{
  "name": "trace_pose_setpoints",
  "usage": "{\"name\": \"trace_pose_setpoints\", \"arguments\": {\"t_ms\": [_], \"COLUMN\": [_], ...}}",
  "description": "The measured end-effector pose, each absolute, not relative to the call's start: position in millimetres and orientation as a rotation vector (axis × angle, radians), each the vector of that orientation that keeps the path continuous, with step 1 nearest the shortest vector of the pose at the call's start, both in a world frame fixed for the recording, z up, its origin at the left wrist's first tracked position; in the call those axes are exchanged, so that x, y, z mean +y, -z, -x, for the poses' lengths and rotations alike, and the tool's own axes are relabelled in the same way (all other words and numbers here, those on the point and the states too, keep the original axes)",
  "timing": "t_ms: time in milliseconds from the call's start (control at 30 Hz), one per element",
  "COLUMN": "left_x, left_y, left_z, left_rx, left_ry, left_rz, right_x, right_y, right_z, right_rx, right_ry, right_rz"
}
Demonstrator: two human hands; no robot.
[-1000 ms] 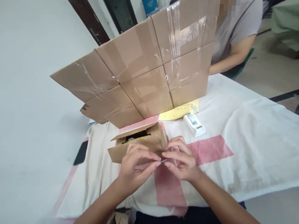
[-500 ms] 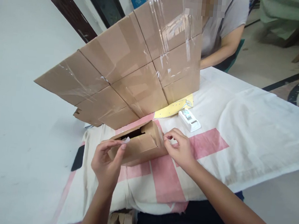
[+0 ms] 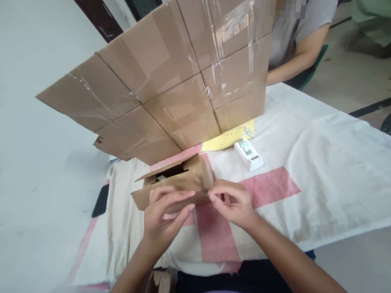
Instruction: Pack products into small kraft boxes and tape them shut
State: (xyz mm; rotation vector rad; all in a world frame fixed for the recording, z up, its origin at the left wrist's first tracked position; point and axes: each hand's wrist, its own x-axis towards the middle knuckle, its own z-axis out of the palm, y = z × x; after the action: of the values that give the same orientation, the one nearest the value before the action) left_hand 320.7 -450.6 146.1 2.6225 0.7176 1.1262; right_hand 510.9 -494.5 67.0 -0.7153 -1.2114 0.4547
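A small open cardboard box (image 3: 187, 181) lies on the cloth in front of me, its flaps raised along the dark opening. A little whitish scrap (image 3: 161, 178) shows at that opening. My left hand (image 3: 165, 210) is over the box's near side, thumb and fingers apart, with nothing visible between them. At the box's right end, my right hand (image 3: 233, 203) pinches thumb against fingertips close to the cardboard. Whatever is in that pinch is too small to make out. Beyond the right hand lies a small white tape dispenser (image 3: 249, 155).
A tall taped cardboard panel (image 3: 175, 71) stands across the table behind the box. A yellow paper strip (image 3: 227, 141) lies at its foot. The cloth (image 3: 330, 178) has pink patches. A dark flat object (image 3: 101, 201) is at the left edge. Another person (image 3: 303, 55) sits behind the panel.
My left hand has moved right, towards my right hand, and its fingers have spread; the white scrap between them no longer shows there. My right hand has shifted slightly down and left.
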Motion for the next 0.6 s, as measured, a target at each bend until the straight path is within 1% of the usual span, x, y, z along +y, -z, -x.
{"name": "trace_pose_setpoints", "arguments": {"t_ms": [167,300,467,600], "left_x": [-443,-428,-407,-403], "left_y": [-143,-148,-143,-130], "left_z": [-314,-303,-290,-289], "left_rx": [0.893,1.065,1.331,1.374], "left_ry": [-1.292,-1.473,-1.377,-1.245], "left_rz": [-2.491,-2.546,-2.671,-2.701], "right_x": [-487,-478,-472,-471], "right_y": [-66,-60,-54,-51], "right_z": [-515,-517,-516,-514], "right_rx": [-0.963,-1.056,-1.183,-1.227], "right_ry": [-0.514,-0.503,-0.414,-0.410], "right_rz": [1.093,1.246,1.333,1.351]}}
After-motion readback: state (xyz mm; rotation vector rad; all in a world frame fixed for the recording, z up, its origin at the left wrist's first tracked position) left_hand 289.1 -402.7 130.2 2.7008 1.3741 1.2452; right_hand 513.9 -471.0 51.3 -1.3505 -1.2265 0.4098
